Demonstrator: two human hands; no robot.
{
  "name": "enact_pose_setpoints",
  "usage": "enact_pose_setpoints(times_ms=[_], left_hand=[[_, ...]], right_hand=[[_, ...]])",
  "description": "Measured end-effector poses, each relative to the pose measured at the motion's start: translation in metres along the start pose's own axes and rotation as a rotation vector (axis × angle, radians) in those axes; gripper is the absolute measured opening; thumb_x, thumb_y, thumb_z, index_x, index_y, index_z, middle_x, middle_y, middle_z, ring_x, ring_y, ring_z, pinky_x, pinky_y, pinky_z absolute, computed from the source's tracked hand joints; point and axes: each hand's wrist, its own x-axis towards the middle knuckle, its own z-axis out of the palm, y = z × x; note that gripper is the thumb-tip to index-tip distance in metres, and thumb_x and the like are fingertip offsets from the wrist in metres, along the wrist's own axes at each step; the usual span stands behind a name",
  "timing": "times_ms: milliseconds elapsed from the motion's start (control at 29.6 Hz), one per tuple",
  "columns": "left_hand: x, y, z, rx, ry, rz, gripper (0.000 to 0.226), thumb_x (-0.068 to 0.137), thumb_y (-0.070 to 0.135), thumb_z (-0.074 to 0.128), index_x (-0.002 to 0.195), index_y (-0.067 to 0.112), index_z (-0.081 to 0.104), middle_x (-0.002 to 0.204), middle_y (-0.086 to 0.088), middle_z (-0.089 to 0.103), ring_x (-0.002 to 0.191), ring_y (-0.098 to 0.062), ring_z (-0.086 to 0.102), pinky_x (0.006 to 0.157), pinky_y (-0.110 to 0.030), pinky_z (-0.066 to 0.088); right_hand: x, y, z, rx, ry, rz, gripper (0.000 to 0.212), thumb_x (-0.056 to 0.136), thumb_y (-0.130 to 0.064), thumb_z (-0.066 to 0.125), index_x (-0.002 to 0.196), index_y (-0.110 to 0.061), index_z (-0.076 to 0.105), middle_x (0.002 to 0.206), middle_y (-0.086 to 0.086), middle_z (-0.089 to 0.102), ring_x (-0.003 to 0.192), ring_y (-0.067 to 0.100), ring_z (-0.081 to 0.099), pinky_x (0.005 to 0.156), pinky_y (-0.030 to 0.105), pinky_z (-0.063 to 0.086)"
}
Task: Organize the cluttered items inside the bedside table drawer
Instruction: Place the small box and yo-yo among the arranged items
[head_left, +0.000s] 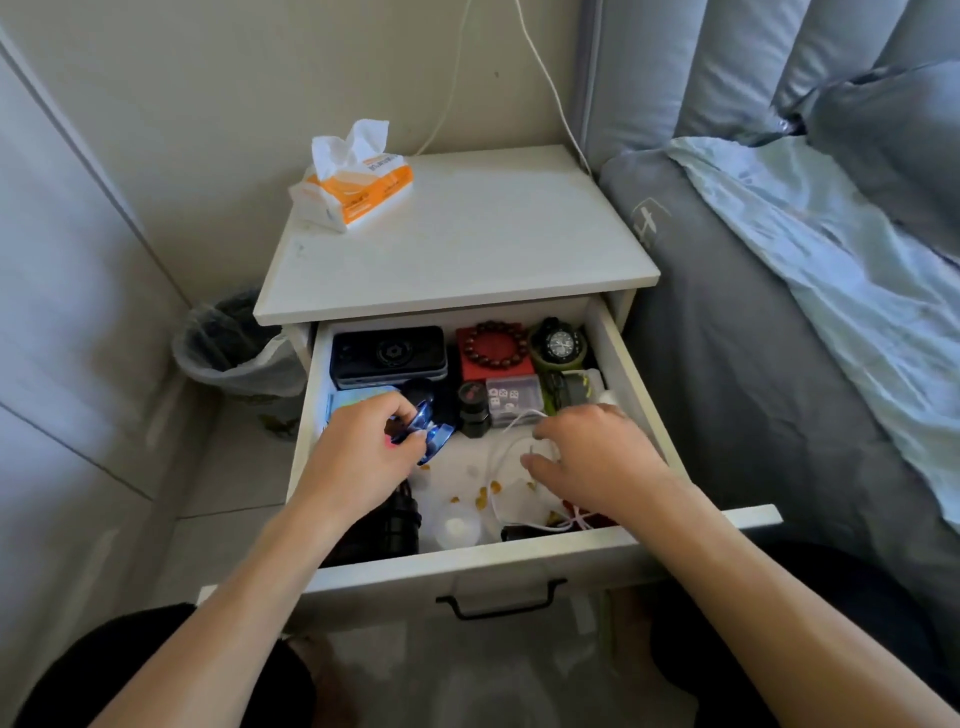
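Note:
The white bedside drawer (467, 564) stands pulled out. My left hand (363, 452) grips a blue round object (434, 439) at the drawer's left middle. My right hand (592, 457) pinches a thin pin-like piece beside a loose white cable (506, 452) on the drawer floor. Along the back lie a black device (389, 353), a red box with a bead bracelet (493, 345) and a black watch (560, 344). In front of those stand a small black jar (472, 408) and a clear dice box (511, 397).
A tissue pack (353, 187) lies on the table top (467, 244). A lined waste bin (234, 343) stands left of the table, and a bed (779, 338) is close on the right. Yellow crumbs (485, 493), a white cap (457, 527) and a black cylinder (402, 525) lie at the drawer's front.

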Motion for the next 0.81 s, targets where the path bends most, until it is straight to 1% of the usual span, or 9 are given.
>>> enact_pose_setpoints(times_ms=[34,101,169,338,439,541,608,676,811], left_hand=[[0.001,0.0,-0.001,-0.016,-0.015,-0.008,0.016,0.089,0.014,0.069,0.077,0.023,0.063,0.076,0.005,0.071,0.067,-0.009,0.068,0.071,-0.039,0.057],[0.006,-0.001,0.001,-0.04,-0.038,-0.03,0.016,0.089,0.012,0.07,0.077,0.021,0.064,0.074,0.005,0.073,0.065,-0.002,0.07,0.067,-0.025,0.056],[0.015,-0.005,0.002,-0.047,-0.013,-0.058,0.015,0.088,0.014,0.072,0.077,0.022,0.066,0.075,0.008,0.073,0.065,0.001,0.069,0.06,-0.014,0.05],[0.022,-0.013,-0.002,-0.233,0.055,-0.187,0.018,0.086,0.016,0.073,0.074,0.029,0.071,0.078,0.009,0.074,0.069,-0.02,0.069,0.073,-0.036,0.056],[0.027,-0.019,-0.006,-0.293,0.098,-0.225,0.018,0.085,0.017,0.072,0.076,0.032,0.072,0.077,0.007,0.073,0.068,-0.016,0.066,0.081,-0.051,0.059],[0.03,-0.014,-0.007,-0.291,0.107,-0.21,0.014,0.085,0.019,0.071,0.076,0.029,0.071,0.077,0.009,0.073,0.068,-0.016,0.069,0.078,-0.049,0.06],[0.03,-0.016,-0.007,-0.268,0.116,-0.209,0.011,0.085,0.019,0.071,0.077,0.026,0.07,0.075,0.007,0.073,0.07,-0.021,0.069,0.074,-0.047,0.058],[0.033,-0.022,-0.009,-0.249,0.111,-0.212,0.01,0.086,0.019,0.071,0.078,0.025,0.069,0.07,0.006,0.07,0.062,-0.02,0.065,0.068,-0.044,0.056],[0.033,-0.017,-0.007,-0.21,0.046,-0.178,0.011,0.086,0.02,0.071,0.077,0.023,0.066,0.055,0.011,0.063,0.043,-0.006,0.046,0.05,-0.022,0.037]], right_hand=[[0.002,-0.004,-0.004,0.029,0.091,-0.028,0.035,0.094,-0.047,0.047,0.112,-0.022,0.065,0.106,-0.002,0.067,0.102,0.023,0.06,0.09,0.036,0.041],[0.008,-0.009,-0.005,0.144,0.136,-0.081,0.028,0.096,-0.039,0.047,0.107,-0.02,0.065,0.102,0.0,0.066,0.097,0.023,0.061,0.081,0.033,0.044],[0.02,-0.018,-0.003,0.237,0.009,-0.151,0.026,0.097,-0.032,0.045,0.111,-0.02,0.064,0.109,0.003,0.065,0.1,0.027,0.06,0.08,0.037,0.051],[0.052,-0.043,0.017,0.113,-0.35,-0.265,0.037,0.097,-0.022,0.049,0.133,-0.019,0.054,0.133,0.01,0.054,0.119,0.032,0.054,0.093,0.045,0.05],[0.076,-0.061,0.034,0.091,-0.419,-0.281,0.042,0.093,-0.012,0.052,0.134,-0.019,0.052,0.133,0.011,0.054,0.116,0.032,0.057,0.093,0.046,0.052],[0.091,-0.067,0.034,0.093,-0.387,-0.316,0.043,0.089,-0.009,0.054,0.129,-0.026,0.058,0.127,0.005,0.056,0.11,0.029,0.06,0.088,0.043,0.054],[0.099,-0.069,0.04,0.076,-0.38,-0.343,0.037,0.088,-0.013,0.057,0.121,-0.028,0.063,0.121,0.002,0.058,0.107,0.026,0.061,0.086,0.042,0.055],[0.105,-0.073,0.045,0.085,-0.386,-0.363,0.028,0.086,-0.017,0.06,0.112,-0.026,0.067,0.115,0.001,0.06,0.103,0.024,0.061,0.083,0.039,0.055],[0.1,-0.064,0.05,0.093,-0.329,-0.336,0.019,0.086,-0.015,0.055,0.1,-0.022,0.066,0.102,0.003,0.062,0.092,0.026,0.062,0.065,0.032,0.046]])
